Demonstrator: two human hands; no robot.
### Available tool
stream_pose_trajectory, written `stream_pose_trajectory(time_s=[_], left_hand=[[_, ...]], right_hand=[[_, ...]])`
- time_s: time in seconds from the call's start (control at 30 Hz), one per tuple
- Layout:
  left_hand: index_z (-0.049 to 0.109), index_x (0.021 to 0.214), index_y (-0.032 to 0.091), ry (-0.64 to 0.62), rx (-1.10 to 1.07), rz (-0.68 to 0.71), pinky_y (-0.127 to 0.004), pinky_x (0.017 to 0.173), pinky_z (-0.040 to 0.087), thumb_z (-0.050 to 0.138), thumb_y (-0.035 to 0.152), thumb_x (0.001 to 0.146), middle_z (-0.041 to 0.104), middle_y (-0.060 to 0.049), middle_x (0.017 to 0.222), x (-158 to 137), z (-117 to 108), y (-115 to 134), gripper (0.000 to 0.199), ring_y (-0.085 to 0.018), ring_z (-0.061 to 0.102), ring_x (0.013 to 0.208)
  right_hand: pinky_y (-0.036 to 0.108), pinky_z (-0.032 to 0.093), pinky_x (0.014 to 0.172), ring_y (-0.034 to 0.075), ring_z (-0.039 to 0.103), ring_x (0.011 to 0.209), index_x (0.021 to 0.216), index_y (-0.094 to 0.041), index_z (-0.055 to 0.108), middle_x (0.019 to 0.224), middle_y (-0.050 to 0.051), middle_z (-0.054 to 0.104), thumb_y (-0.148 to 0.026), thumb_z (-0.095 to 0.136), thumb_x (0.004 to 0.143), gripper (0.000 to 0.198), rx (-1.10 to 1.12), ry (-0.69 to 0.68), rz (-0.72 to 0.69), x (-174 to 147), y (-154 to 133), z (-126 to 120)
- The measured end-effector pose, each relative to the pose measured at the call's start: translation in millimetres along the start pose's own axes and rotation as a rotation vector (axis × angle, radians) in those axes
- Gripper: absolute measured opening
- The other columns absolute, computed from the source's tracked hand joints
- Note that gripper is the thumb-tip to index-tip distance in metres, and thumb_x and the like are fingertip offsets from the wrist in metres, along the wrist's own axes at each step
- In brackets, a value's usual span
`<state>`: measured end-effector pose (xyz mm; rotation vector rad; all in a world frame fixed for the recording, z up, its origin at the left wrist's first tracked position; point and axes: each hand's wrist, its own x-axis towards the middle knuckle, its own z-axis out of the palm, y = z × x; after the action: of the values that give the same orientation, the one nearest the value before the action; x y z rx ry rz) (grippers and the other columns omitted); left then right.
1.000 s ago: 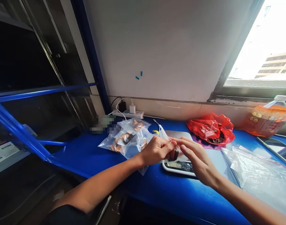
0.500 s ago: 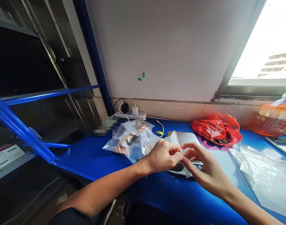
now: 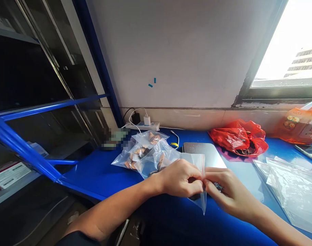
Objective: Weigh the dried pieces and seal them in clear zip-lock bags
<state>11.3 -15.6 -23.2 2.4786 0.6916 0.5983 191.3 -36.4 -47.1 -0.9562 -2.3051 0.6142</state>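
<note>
Between my two hands is a clear zip-lock bag (image 3: 197, 159) with a reddish strip along its opening edge. My left hand (image 3: 183, 179) pinches that edge from the left, and some dark content shows below its fingers. My right hand (image 3: 226, 189) pinches the same edge from the right, its fingertips close to the left ones. Behind the hands lies a flat silver scale (image 3: 203, 149), partly covered by the bag and the right hand. Left of it rest several filled clear bags (image 3: 145, 150) with brown dried pieces inside.
A red plastic bag (image 3: 230, 138) with dark pieces sits at the back right. Clear flat bags (image 3: 294, 191) are stacked on the blue table (image 3: 94, 174) at right. An orange-labelled bottle (image 3: 301, 124) stands by the window. A power strip (image 3: 153, 126) runs along the wall.
Both hands have shifted slightly down and right with the bag. Its edge now hangs more upright and stretched between the fingers, and more of the scale shows.
</note>
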Motion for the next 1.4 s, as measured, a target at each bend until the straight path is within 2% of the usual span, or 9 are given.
stream_pose_trajectory(time_s=[0.3, 0.43, 0.53, 0.8, 1.03, 1.17, 1.23, 1.3, 1.4], left_hand=[[0.033, 0.046, 0.018, 0.183, 0.032, -0.067, -0.024, 0.051, 0.03, 0.05, 0.012, 0.067, 0.039, 0.003, 0.049, 1.0, -0.3, 4.2, 0.027, -0.009, 0.037, 0.051], [0.04, 0.048, 0.017, 0.215, 0.11, -0.092, -0.024, 0.05, 0.031, 0.05, 0.013, 0.072, 0.044, 0.002, 0.051, 0.7, 1.8, 2.6, 0.026, -0.009, 0.039, 0.05], [0.042, 0.048, 0.017, 0.21, 0.183, -0.083, -0.025, 0.05, 0.03, 0.05, 0.013, 0.073, 0.041, 0.003, 0.049, 0.1, 4.9, 4.1, 0.027, -0.009, 0.038, 0.049], [0.042, 0.046, 0.017, 0.231, 0.258, -0.06, -0.026, 0.049, 0.028, 0.049, 0.011, 0.068, 0.04, 0.003, 0.048, -0.8, 5.7, 10.2, 0.024, -0.009, 0.034, 0.046], [0.049, 0.051, 0.017, 0.257, 0.34, 0.019, -0.026, 0.054, 0.037, 0.047, 0.012, 0.071, 0.049, 0.0, 0.052, -4.8, 0.9, 10.9, 0.02, -0.011, 0.042, 0.051], [0.062, 0.079, 0.015, 0.381, 0.328, 0.157, -0.034, 0.079, 0.047, 0.053, 0.027, 0.082, 0.064, -0.008, 0.084, -6.9, -15.3, 13.8, 0.015, -0.02, 0.058, 0.082], [0.059, 0.109, 0.015, 0.384, 0.323, 0.202, -0.044, 0.097, 0.041, 0.064, 0.045, 0.077, 0.058, -0.015, 0.117, -7.1, -22.4, 13.6, 0.044, -0.028, 0.053, 0.111], [0.043, 0.132, 0.019, 0.269, 0.33, 0.213, -0.053, 0.106, 0.031, 0.07, 0.056, 0.069, 0.042, -0.018, 0.14, -6.4, -24.5, 12.0, 0.078, -0.035, 0.039, 0.129], [0.031, 0.14, 0.024, 0.104, 0.313, 0.196, -0.061, 0.106, 0.026, 0.073, 0.059, 0.064, 0.033, -0.019, 0.147, -4.8, -18.9, 8.9, 0.094, -0.038, 0.028, 0.136]], right_hand=[[0.026, 0.021, 0.049, 0.009, 0.03, 0.044, 0.051, -0.019, 0.027, 0.048, -0.003, 0.038, -0.023, 0.045, 0.079, 0.034, -0.322, 0.387, 0.11, 0.0, 9.5, 4.7], [0.025, 0.03, 0.051, 0.011, 0.043, 0.047, 0.078, -0.02, 0.053, 0.061, -0.001, 0.052, -0.031, 0.049, 0.084, 0.014, -0.389, 0.515, 0.114, 1.0, 8.9, 4.6], [0.026, 0.038, 0.054, 0.013, 0.054, 0.056, 0.101, -0.02, 0.05, 0.075, 0.001, 0.059, -0.03, 0.047, 0.088, 0.017, -0.356, 0.473, 0.006, -0.1, 6.2, 8.5], [0.031, 0.043, 0.055, 0.018, 0.058, 0.064, 0.093, -0.021, 0.056, 0.079, 0.004, 0.06, -0.035, 0.049, 0.087, 0.016, -0.401, 0.33, -0.002, -1.7, 5.2, 4.9], [0.045, 0.054, 0.078, 0.029, 0.059, 0.103, 0.148, -0.027, 0.021, 0.129, 0.013, 0.05, -0.031, 0.059, 0.08, 0.078, -0.416, 0.211, -0.084, -2.9, 8.5, -3.4], [0.049, 0.051, 0.088, 0.031, 0.05, 0.117, 0.145, -0.025, 0.026, 0.134, 0.015, 0.045, -0.04, 0.064, 0.077, 0.079, -0.375, 0.225, -0.13, -2.3, 5.5, -9.0], [0.049, 0.05, 0.092, 0.031, 0.047, 0.12, 0.141, -0.024, 0.031, 0.135, 0.015, 0.043, -0.043, 0.065, 0.076, 0.076, -0.34, 0.229, -0.141, -1.5, 1.8, -12.4], [0.047, 0.048, 0.094, 0.03, 0.046, 0.121, 0.136, -0.022, 0.036, 0.134, 0.014, 0.044, -0.043, 0.064, 0.078, 0.068, -0.284, 0.236, -0.155, -0.3, -0.7, -14.9], [0.045, 0.047, 0.096, 0.028, 0.049, 0.119, 0.129, -0.022, 0.041, 0.13, 0.013, 0.049, -0.038, 0.058, 0.084, 0.051, -0.191, 0.27, -0.177, 1.0, 0.3, -14.6]])
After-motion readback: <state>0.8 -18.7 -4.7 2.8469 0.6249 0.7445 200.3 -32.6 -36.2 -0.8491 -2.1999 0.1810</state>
